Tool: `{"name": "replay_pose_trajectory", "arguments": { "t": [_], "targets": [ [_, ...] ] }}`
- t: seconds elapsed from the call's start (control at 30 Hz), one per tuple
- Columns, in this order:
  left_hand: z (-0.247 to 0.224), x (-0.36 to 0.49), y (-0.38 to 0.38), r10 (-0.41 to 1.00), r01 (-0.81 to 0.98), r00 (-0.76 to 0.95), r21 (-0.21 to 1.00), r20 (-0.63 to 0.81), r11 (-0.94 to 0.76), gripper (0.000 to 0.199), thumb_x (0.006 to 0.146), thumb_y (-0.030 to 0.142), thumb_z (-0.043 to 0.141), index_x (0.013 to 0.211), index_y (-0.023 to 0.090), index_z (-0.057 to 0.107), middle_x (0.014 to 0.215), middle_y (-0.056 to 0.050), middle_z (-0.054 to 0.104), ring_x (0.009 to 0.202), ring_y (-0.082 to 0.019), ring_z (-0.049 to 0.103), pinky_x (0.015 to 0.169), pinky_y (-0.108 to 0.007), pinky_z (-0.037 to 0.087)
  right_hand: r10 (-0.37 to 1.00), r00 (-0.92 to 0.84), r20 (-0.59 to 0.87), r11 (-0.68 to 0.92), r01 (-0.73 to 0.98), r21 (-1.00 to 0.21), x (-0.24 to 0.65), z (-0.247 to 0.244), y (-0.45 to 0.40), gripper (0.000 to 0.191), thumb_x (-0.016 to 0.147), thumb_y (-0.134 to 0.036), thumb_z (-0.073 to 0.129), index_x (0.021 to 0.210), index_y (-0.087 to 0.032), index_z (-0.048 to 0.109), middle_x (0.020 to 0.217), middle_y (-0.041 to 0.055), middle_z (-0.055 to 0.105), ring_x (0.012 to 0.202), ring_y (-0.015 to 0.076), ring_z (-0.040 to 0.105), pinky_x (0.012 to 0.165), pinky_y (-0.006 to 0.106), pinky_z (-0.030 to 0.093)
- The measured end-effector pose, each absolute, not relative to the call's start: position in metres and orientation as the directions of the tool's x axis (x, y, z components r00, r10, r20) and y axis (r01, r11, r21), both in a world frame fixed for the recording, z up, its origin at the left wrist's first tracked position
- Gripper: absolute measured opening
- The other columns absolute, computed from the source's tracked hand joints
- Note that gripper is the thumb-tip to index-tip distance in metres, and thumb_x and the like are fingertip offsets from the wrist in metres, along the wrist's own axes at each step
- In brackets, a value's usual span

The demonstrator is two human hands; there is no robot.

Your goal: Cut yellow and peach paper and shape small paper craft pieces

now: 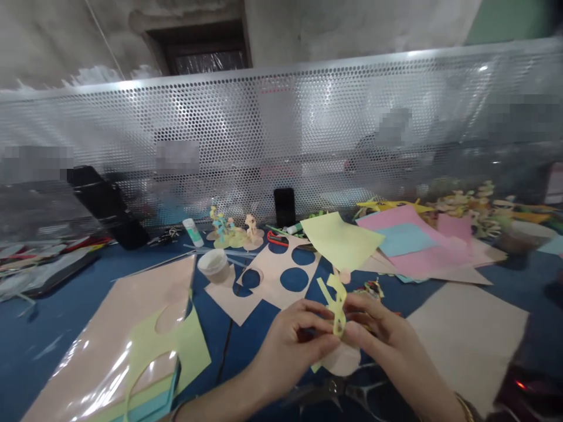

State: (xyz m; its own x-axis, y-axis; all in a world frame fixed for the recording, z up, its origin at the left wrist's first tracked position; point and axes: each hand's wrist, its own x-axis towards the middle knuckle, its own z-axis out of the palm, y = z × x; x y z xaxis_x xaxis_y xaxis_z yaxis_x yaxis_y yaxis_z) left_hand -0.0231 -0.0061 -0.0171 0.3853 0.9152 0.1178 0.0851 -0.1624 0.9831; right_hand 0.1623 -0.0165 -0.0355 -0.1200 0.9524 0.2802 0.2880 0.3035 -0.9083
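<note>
Near the front centre of the table, my left hand [295, 334] and my right hand [378, 328] meet around a yellow paper figure [338, 302] made of curled strips. The fingers of each hand pinch its lower part from either side, and a loose strip sticks up to the upper left. Just beneath the fingertips is a pale pink paper disc [343, 358]; whether it is joined to the figure cannot be told. Dark scissors [334, 388] lie below the hands, blurred.
Pink sheet with round holes [281, 264], white tub [214, 265], glue stick [192, 232], small paper figures [233, 231], red cutter [277, 238] and phone [284, 205] stand or lie behind. Coloured sheets [417, 240] are at right; plastic-covered paper [118, 322] at left. A perforated metal panel [220, 129] borders the back.
</note>
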Motion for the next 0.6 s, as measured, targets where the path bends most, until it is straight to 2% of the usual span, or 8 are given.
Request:
{"name": "replay_pose_trajectory", "arguments": {
  "t": [0.07, 0.17, 0.27, 0.4, 0.6],
  "targets": [
    [-0.018, -0.016, -0.006, 0.907, 0.079, 0.406, 0.984, 0.113, -0.158, 0.009, 0.074, 0.017, 0.070, 0.077, 0.024, 0.077, 0.097, -0.004, 0.063, 0.089, -0.017, 0.062, 0.073, -0.024, 0.048, 0.955, -0.175, 0.240, 0.280, 0.258, -0.925, 0.163, -0.034, -0.016, 0.024, 0.083, -0.040, 0.060, 0.101, -0.026, 0.064, 0.102, 0.0059, 0.065, 0.094, 0.0217, 0.064, 0.081, 0.035, 0.052],
    [-0.020, -0.012, -0.006, 0.903, 0.063, 0.418, 0.988, 0.101, -0.140, 0.005, 0.076, 0.023, 0.071, 0.078, 0.023, 0.076, 0.100, -0.005, 0.063, 0.091, -0.018, 0.062, 0.074, -0.025, 0.049, 0.945, -0.191, 0.266, 0.308, 0.250, -0.918, 0.163, -0.031, -0.018, 0.017, 0.084, -0.039, 0.060, 0.094, -0.027, 0.066, 0.102, 0.0043, 0.063, 0.099, 0.0215, 0.060, 0.089, 0.038, 0.046],
    [-0.023, -0.011, -0.006, 0.899, 0.091, 0.426, 0.983, 0.107, -0.160, 0.008, 0.077, 0.029, 0.072, 0.079, 0.023, 0.076, 0.099, -0.005, 0.063, 0.090, -0.018, 0.062, 0.077, -0.026, 0.048, 0.939, -0.190, 0.287, 0.328, 0.239, -0.914, 0.162, -0.028, -0.020, 0.013, 0.083, -0.038, 0.061, 0.092, -0.029, 0.067, 0.104, 0.0025, 0.061, 0.104, 0.0201, 0.057, 0.091, 0.035, 0.043],
    [-0.027, -0.011, -0.007, 0.890, 0.100, 0.440, 0.978, 0.122, -0.184, 0.010, 0.079, 0.030, 0.070, 0.081, 0.022, 0.076, 0.098, -0.004, 0.063, 0.089, -0.016, 0.062, 0.077, -0.025, 0.047, 0.931, -0.206, 0.301, 0.341, 0.201, -0.918, 0.159, -0.024, -0.021, 0.011, 0.085, -0.036, 0.059, 0.088, -0.029, 0.067, 0.099, 0.0010, 0.063, 0.099, 0.0175, 0.058, 0.088, 0.031, 0.044],
    [-0.027, -0.013, -0.009, 0.876, 0.107, 0.463, 0.973, 0.132, -0.203, 0.010, 0.079, 0.029, 0.071, 0.083, 0.022, 0.075, 0.101, -0.006, 0.063, 0.093, -0.018, 0.062, 0.079, -0.027, 0.048, 0.954, -0.168, 0.250, 0.277, 0.160, -0.947, 0.159, -0.025, -0.020, 0.018, 0.086, -0.040, 0.058, 0.082, -0.026, 0.068, 0.089, 0.0014, 0.066, 0.083, 0.0166, 0.062, 0.078, 0.030, 0.050]
  ]
}}
